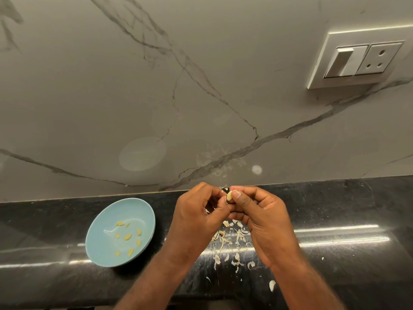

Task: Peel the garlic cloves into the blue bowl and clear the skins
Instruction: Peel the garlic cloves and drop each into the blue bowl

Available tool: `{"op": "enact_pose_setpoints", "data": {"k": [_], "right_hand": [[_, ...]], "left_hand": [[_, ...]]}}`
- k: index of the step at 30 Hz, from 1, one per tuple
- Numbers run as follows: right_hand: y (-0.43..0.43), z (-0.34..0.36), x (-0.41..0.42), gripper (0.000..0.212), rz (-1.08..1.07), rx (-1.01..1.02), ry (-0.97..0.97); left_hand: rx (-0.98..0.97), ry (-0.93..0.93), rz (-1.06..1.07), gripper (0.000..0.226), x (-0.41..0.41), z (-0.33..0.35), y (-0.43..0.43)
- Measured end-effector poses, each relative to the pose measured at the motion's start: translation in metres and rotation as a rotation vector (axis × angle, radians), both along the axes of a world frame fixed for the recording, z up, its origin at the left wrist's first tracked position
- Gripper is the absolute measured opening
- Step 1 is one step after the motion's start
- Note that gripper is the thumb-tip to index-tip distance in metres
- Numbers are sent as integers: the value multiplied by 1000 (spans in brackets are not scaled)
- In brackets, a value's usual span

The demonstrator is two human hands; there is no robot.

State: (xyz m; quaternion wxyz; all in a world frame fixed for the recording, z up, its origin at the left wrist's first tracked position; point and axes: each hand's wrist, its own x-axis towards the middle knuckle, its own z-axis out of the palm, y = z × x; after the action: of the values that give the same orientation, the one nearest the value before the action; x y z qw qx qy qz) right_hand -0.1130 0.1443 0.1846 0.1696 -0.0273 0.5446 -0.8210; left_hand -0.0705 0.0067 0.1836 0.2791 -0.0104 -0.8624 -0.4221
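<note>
Your left hand [201, 211] and right hand [257, 211] pinching pale garlic clove [229, 195] above glossy black counter [335, 220]; papery skins [234, 238] lying beneath; round blue bowl [100, 249] holding peeled cloves [127, 237] at left.

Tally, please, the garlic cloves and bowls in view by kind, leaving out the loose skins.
In the blue bowl, peeled garlic cloves: 8
Pinched between left hand and right hand, garlic clove: 1
The blue bowl itself: 1
Total: 10
</note>
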Motion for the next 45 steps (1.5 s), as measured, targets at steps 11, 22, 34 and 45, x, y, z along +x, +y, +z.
{"op": "enact_pose_setpoints", "data": {"k": [11,22,34,45], "right_hand": [[4,-1,-5,32,34,-57,-54],[9,-6,-8,18,31,41,27],[9,-7,-7,14,50,91,92],[5,-8,-6,26,94,77,56]], "left_hand": [[250,-161,34,13,0,-1,-5],[290,-267,-97,10,2,-1,-8],[205,-260,-64,15,4,8,-3],[96,-206,13,11,2,3,-1]]}}
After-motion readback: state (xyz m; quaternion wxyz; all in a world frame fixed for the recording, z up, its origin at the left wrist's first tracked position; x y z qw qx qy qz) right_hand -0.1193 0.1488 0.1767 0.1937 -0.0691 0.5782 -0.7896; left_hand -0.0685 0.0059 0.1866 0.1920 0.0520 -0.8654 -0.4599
